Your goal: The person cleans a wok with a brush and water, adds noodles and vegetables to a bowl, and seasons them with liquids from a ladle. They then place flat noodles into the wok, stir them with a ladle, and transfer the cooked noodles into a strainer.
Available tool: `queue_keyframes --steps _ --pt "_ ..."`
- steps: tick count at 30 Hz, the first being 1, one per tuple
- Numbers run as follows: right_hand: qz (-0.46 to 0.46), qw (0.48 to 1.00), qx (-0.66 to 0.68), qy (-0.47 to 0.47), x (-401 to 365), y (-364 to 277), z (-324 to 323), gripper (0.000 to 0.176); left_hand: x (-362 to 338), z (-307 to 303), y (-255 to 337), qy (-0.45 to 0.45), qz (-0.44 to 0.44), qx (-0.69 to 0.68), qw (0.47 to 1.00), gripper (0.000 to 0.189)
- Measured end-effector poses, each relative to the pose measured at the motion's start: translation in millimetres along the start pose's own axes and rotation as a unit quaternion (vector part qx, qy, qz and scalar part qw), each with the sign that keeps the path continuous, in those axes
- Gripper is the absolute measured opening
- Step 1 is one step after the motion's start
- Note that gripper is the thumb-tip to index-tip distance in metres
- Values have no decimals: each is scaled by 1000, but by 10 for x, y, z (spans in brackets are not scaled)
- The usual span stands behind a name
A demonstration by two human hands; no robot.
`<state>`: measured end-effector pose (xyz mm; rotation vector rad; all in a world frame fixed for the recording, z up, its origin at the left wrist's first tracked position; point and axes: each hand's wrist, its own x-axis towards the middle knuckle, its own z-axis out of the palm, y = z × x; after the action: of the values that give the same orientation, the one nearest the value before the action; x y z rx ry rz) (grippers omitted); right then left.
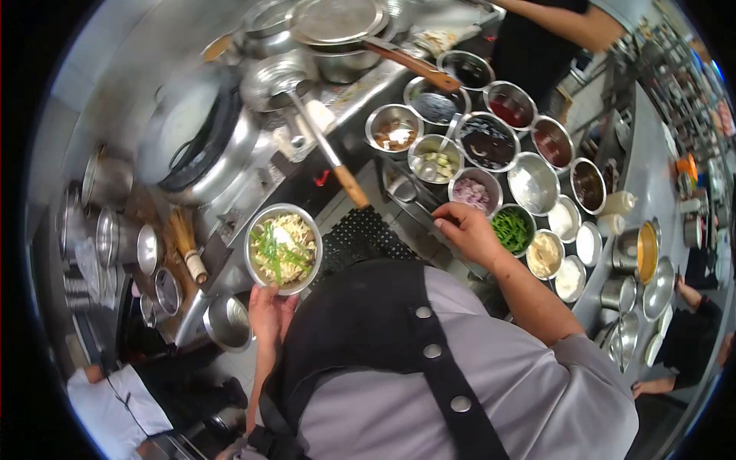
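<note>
Fingers of the left hand (270,314) clasp the steel bowl (282,247) at its near rim, holding it just in front of the chest. Noodles and green strips are already in; it looks part-filled. Right hand (468,230) is curled beside the red onion tub (473,192), and I can't tell if it holds anything. Ladle (280,77) and wok (199,130) sit beyond.

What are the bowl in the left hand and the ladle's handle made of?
The bowl looks like polished stainless steel: bright silver rim with reflections. The ladle handle is probably wood, matte: warm brown grip on a grey metal shaft.
</note>
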<state>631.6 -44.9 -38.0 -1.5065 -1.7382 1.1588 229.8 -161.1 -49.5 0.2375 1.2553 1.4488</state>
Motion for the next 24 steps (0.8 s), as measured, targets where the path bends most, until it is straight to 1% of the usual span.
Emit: queue_keyframes --steps 1,2,4,6,7,8,9,11,13,17,19,21,22,23,24 --pt "18 1000 6 -1 64 -111 77 20 59 -64 55 10 13 -7 1000 29" --pt "4 1000 8 -12 126 -163 216 20 120 -98 129 -4 9 -20 1000 29" --pt "21 999 49 0 209 -241 516 21 221 -135 295 -21 13 -49 999 29" --pt "-9 999 29 -11 249 -420 841 22 301 -286 448 -36 16 -55 998 29" --pt "-32 999 16 -21 268 -497 1002 22 335 -386 517 -49 15 -52 997 28" --pt "-15 997 42 -55 309 -512 1176 17 406 -553 544 -55 16 -48 997 27" --pt "-28 996 37 -74 334 -646 1311 17 430 -667 616 -40 30 -60 997 27" --pt "5 991 67 -112 450 -978 1572 18 442 -804 763 -26 27 -78 996 22" --pt "-97 990 4 -105 684 -1047 1813 21 508 -1040 838 -9 29 -130 991 19" --pt "-65 983 96 -140 1070 -1512 2445 21 398 -1727 902 32 69 -158 984 15" --pt "-102 976 73 -176 1296 -1701 2850 19 313 -2022 817 68 98 -191 974 13" --pt "-145 955 28 -259 1432 -2086 3405 20 104 -2395 785 123 127 -220 959 15" --pt "-193 941 -20 -277 1470 -2297 3745 23 -16 -2562 751 156 149 -222 951 17" --pt "-270 914 -59 -298 1500 -2498 4123 25 -158 -2718 696 171 157 -233 944 17" --pt "-323 882 -38 -340 1496 -2724 4546 29 -315 -2859 633 219 184 -260 922 18"
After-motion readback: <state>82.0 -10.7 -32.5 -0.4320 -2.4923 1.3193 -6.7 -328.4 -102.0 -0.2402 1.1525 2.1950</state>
